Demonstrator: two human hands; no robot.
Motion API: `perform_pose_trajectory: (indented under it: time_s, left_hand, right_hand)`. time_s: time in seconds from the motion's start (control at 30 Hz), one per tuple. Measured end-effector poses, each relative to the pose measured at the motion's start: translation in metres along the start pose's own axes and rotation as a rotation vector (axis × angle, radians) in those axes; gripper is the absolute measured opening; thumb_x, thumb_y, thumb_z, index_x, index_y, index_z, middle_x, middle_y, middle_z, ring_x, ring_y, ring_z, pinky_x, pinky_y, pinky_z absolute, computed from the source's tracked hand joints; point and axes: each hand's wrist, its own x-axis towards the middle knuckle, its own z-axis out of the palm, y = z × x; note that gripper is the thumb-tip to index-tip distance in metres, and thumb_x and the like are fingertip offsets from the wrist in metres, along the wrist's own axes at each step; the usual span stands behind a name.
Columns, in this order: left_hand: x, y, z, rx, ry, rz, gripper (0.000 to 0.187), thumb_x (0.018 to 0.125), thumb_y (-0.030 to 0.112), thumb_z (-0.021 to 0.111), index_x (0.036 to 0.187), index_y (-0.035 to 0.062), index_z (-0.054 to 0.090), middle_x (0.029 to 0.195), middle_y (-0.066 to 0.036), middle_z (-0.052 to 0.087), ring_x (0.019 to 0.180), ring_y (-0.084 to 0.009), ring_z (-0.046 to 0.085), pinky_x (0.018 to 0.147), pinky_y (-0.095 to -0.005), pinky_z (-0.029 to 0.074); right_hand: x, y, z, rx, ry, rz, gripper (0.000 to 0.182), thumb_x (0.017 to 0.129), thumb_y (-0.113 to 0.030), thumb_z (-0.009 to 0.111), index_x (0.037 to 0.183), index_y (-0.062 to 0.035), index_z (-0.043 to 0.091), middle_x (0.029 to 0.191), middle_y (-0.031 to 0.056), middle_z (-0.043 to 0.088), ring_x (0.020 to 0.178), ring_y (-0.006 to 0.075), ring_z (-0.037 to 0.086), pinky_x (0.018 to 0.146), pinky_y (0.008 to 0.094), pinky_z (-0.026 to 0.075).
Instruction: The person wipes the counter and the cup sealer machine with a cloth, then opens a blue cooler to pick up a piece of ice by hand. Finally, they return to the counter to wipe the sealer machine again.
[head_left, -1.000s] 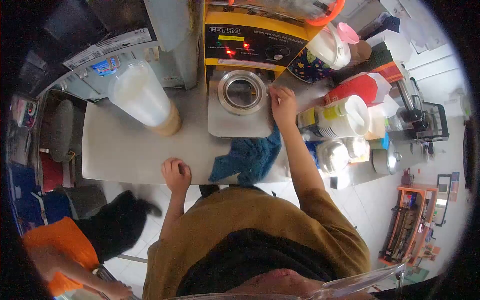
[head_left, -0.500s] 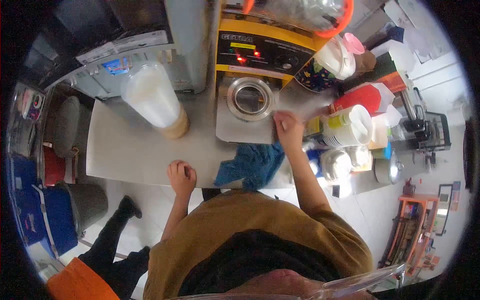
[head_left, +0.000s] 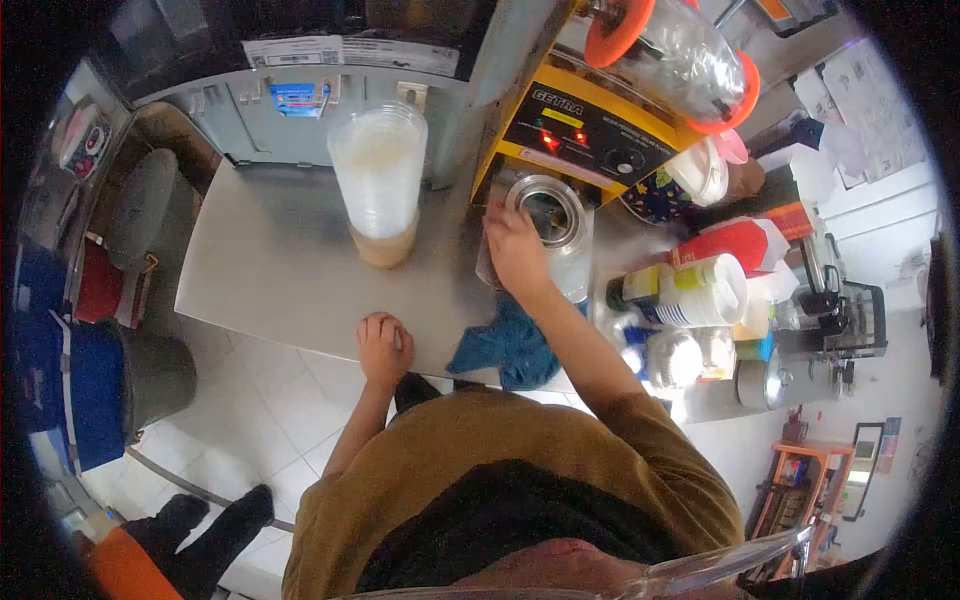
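My left hand (head_left: 384, 348) rests at the front edge of the steel counter (head_left: 260, 270), its fingers curled; whether anything is inside cannot be made out. My right hand (head_left: 514, 240) is at the left side of the round metal ring (head_left: 549, 212) on the sealing machine's base, fingers bent over its edge. The yellow and black machine (head_left: 590, 125) shows red lights. A blue cloth (head_left: 508, 345) lies below my right wrist. Left of the machine stands a tall stack of clear plastic cups (head_left: 378, 170) with a light brown bottom.
A film roll with orange ends (head_left: 680, 60) sits atop the machine. White cups (head_left: 715, 290), a red package (head_left: 730, 245) and jars (head_left: 673, 358) crowd the right side. A grey bin (head_left: 160, 385) stands at left. Another person's dark-clothed legs (head_left: 215, 535) show at lower left.
My right hand has moved from the right side of the metal ring to its left side. The view has shifted, and the other person's legs appear lower. My left hand stays at the counter edge.
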Motion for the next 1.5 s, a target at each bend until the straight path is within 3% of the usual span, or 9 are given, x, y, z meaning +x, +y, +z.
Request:
perform_pose_trajectory:
  time_s: [0.17, 0.27, 0.47, 0.6, 0.67, 0.8, 1.0, 1.2, 1.5]
  left_hand:
    - [0.009, 0.009, -0.010, -0.033, -0.013, 0.023, 0.020, 0.069, -0.001, 0.062, 0.087, 0.0053, 0.055, 0.095, -0.011, 0.054, 0.090, -0.0328, 0.052, 0.078, -0.0423, 0.043]
    - [0.029, 0.014, 0.004, -0.413, -0.068, 0.112, 0.017, 0.074, -0.001, 0.061, 0.090, 0.0032, 0.055, 0.095, -0.014, 0.055, 0.087, -0.0344, 0.055, 0.077, -0.0413, 0.045]
    - [0.135, 0.101, 0.004, -0.600, -0.179, 0.138, 0.028, 0.081, 0.005, 0.061, 0.109, -0.0009, 0.059, 0.101, -0.019, 0.059, 0.094, -0.0366, 0.058, 0.081, -0.0391, 0.047]
    - [0.184, 0.110, 0.037, -0.557, -0.149, 0.147, 0.036, 0.084, 0.010, 0.062, 0.118, -0.0010, 0.057, 0.116, -0.019, 0.059, 0.100, -0.0360, 0.059, 0.087, -0.0377, 0.047]
    - [0.195, 0.105, 0.059, -0.489, -0.118, 0.259, 0.041, 0.084, 0.012, 0.062, 0.122, -0.0019, 0.055, 0.119, -0.018, 0.059, 0.105, -0.0353, 0.058, 0.091, -0.0387, 0.046]
    - [0.207, 0.107, 0.059, -0.433, -0.163, 0.335, 0.033, 0.085, 0.011, 0.061, 0.114, -0.0038, 0.060, 0.123, -0.019, 0.057, 0.109, -0.0350, 0.057, 0.093, -0.0372, 0.046]
    - [0.207, 0.105, 0.061, -0.303, -0.106, 0.385, 0.028, 0.082, 0.008, 0.064, 0.109, -0.0010, 0.065, 0.119, -0.015, 0.061, 0.103, -0.0301, 0.062, 0.091, -0.0341, 0.049]
    - [0.211, 0.113, 0.051, -0.147, -0.088, 0.472, 0.027, 0.080, 0.009, 0.066, 0.105, -0.0003, 0.067, 0.118, -0.014, 0.063, 0.102, -0.0287, 0.062, 0.089, -0.0346, 0.049]
    - [0.166, 0.119, 0.022, -0.336, -0.179, 0.236, 0.023, 0.078, 0.012, 0.069, 0.096, -0.0016, 0.069, 0.107, -0.014, 0.066, 0.097, -0.0307, 0.062, 0.086, -0.0363, 0.049]
  right_hand:
    - [0.038, 0.008, 0.021, -0.141, -0.092, 0.159, 0.018, 0.079, -0.002, 0.050, 0.085, 0.0039, 0.066, 0.102, 0.0195, 0.059, 0.099, 0.0368, 0.055, 0.084, 0.0415, 0.050]
    - [0.056, 0.000, 0.012, -0.208, -0.135, 0.243, 0.018, 0.078, -0.003, 0.050, 0.083, 0.0043, 0.066, 0.103, 0.0220, 0.058, 0.098, 0.0381, 0.056, 0.084, 0.0421, 0.050]
    - [0.060, 0.028, 0.031, -0.165, -0.068, 0.234, 0.017, 0.078, -0.002, 0.050, 0.082, 0.0042, 0.065, 0.097, 0.0225, 0.061, 0.089, 0.0379, 0.059, 0.081, 0.0435, 0.049]
    - [0.012, -0.002, -0.059, 0.108, 0.290, 0.219, 0.012, 0.079, -0.003, 0.060, 0.087, 0.0009, 0.067, 0.091, 0.0191, 0.064, 0.086, 0.0353, 0.061, 0.079, 0.0412, 0.049]
    - [-0.033, 0.007, -0.086, 0.371, 0.303, 0.410, 0.016, 0.080, -0.007, 0.065, 0.094, 0.0000, 0.068, 0.094, 0.0177, 0.064, 0.088, 0.0341, 0.061, 0.078, 0.0396, 0.049]
    - [-0.134, 0.015, -0.135, 0.196, 0.105, 0.423, 0.023, 0.080, -0.005, 0.067, 0.103, -0.0017, 0.066, 0.100, 0.0145, 0.063, 0.082, 0.0269, 0.063, 0.071, 0.0318, 0.052]
    - [-0.217, 0.013, -0.145, 0.387, 0.076, 0.799, 0.021, 0.083, -0.006, 0.065, 0.104, -0.0024, 0.066, 0.100, 0.0135, 0.064, 0.084, 0.0232, 0.063, 0.072, 0.0313, 0.053]
    - [-0.205, 0.015, -0.152, 0.403, 0.022, 0.713, 0.025, 0.083, -0.008, 0.065, 0.107, -0.0035, 0.065, 0.099, 0.0130, 0.064, 0.087, 0.0246, 0.062, 0.073, 0.0335, 0.051]
    - [-0.146, 0.009, -0.125, 0.503, -0.109, 0.456, 0.026, 0.082, -0.012, 0.067, 0.106, -0.0041, 0.064, 0.103, 0.0155, 0.061, 0.092, 0.0331, 0.059, 0.081, 0.0381, 0.048]
